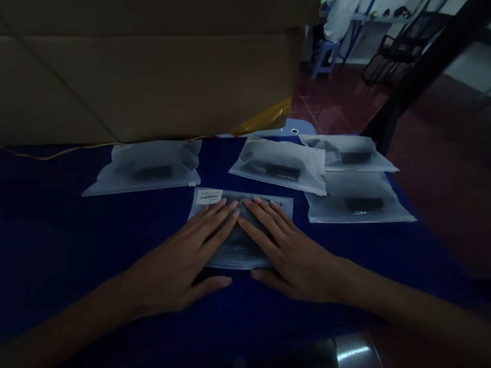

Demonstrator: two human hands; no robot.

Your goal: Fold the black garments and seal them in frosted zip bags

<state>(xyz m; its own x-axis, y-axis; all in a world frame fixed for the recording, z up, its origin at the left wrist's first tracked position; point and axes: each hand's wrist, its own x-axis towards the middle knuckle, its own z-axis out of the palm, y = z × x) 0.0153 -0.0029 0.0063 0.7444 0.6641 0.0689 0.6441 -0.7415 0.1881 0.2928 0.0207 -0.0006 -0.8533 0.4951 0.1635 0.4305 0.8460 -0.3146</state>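
Note:
A translucent zip bag [241, 257] with a white barcode label at its upper left lies flat on the blue-covered table [57, 254]. Both hands rest palm down on it. My left hand [187, 256] covers the bag's left part, fingers stretched out and thumb apart on the table side. Across the right part lies my right hand [291, 250], its fingers extended toward the far edge. The fingertips of the two hands nearly meet at the middle. What is inside the bag is mostly hidden beneath them.
A frosted zip bag [150, 166] with a dark item lies at left. More such bags, one in the middle [282, 159] and two overlapping at right [360, 196], lie beyond. A large cardboard box [152, 69] stands behind. Far off, a person [343, 7] sits on a blue stool [325, 57].

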